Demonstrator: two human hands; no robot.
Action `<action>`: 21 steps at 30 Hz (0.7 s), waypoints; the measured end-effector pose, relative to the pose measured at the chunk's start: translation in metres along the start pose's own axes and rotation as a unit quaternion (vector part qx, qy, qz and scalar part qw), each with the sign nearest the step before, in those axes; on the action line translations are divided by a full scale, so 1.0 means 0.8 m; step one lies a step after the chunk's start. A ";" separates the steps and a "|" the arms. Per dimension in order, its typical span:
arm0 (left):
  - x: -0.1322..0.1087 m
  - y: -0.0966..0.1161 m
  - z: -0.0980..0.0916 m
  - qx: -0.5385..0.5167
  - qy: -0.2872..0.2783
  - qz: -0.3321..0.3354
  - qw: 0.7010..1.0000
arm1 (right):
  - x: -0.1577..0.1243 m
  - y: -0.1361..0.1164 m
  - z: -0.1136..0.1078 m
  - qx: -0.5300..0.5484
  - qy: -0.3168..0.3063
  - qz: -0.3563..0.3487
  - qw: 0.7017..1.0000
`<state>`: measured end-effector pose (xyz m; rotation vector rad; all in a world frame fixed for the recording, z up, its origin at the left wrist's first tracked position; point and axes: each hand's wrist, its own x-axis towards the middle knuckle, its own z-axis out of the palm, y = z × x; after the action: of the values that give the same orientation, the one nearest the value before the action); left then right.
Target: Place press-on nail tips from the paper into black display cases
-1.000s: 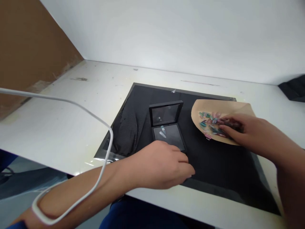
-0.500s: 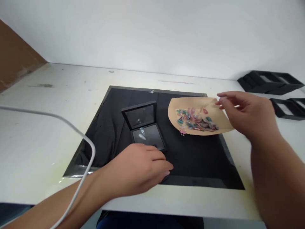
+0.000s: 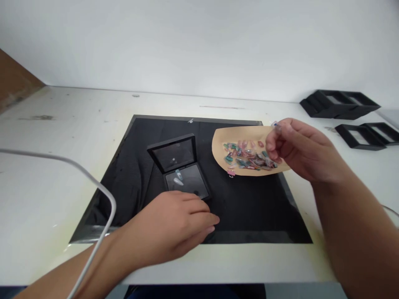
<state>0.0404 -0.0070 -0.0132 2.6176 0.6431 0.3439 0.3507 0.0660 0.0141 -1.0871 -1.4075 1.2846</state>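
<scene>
My right hand (image 3: 301, 147) is raised at the right end of a tan paper tray (image 3: 220, 143). Its thumb and index finger pinch a small shiny piece, a false nail (image 3: 275, 125). Many loose false nails (image 3: 247, 157), pink, green and clear, lie in a heap on the tray. Left of it, a black hinged case (image 3: 187, 182) stands with its lid up, holding a pale false nail (image 3: 178, 181) and a bluish one (image 3: 179, 174). My left hand (image 3: 176, 226) lies at the case's front edge, fingers curled and close to the thumb; what is under them is hidden.
A black mat (image 3: 246, 211) is taped to the white table (image 3: 37, 199). A pink clip (image 3: 231, 172) grips the tray's front edge. Several black frames (image 3: 339, 104) stand at the back right. A white cable (image 3: 90, 174) crosses in front of my left forearm.
My right hand has turned and drawn in over the tray's right end, with a false nail now visible in its pinch. My left hand stays at the case. The whole view has shifted slightly.
</scene>
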 end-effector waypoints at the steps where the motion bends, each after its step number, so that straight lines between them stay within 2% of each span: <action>1: 0.000 0.000 0.000 0.000 0.000 0.001 1.000 | 0.000 -0.001 -0.002 0.008 -0.004 0.002 1.000; 5: 0.000 0.001 -0.002 0.013 0.012 0.022 1.000 | 0.003 0.001 -0.012 0.010 -0.003 -0.001 1.000; 10: 0.001 0.004 -0.006 0.030 0.051 0.081 0.995 | 0.003 0.007 -0.014 0.022 -0.052 0.010 0.998; 14: 0.003 0.007 -0.005 0.032 0.078 0.096 0.992 | -0.002 0.005 -0.007 0.031 -0.095 -0.004 0.995; 16: 0.004 0.006 -0.003 0.029 0.072 0.098 0.992 | -0.005 0.001 -0.004 0.034 -0.111 -0.008 0.993; 19: 0.003 0.004 0.001 0.020 0.051 0.095 0.994 | -0.007 -0.004 -0.003 0.011 -0.084 -0.023 0.996; 21: 0.002 0.002 0.002 0.017 0.049 0.091 0.995 | -0.005 -0.002 -0.006 -0.038 -0.010 -0.050 0.998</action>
<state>0.0432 -0.0080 -0.0132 2.7134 0.4458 0.5229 0.3561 0.0632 0.0158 -1.0439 -1.5175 1.1823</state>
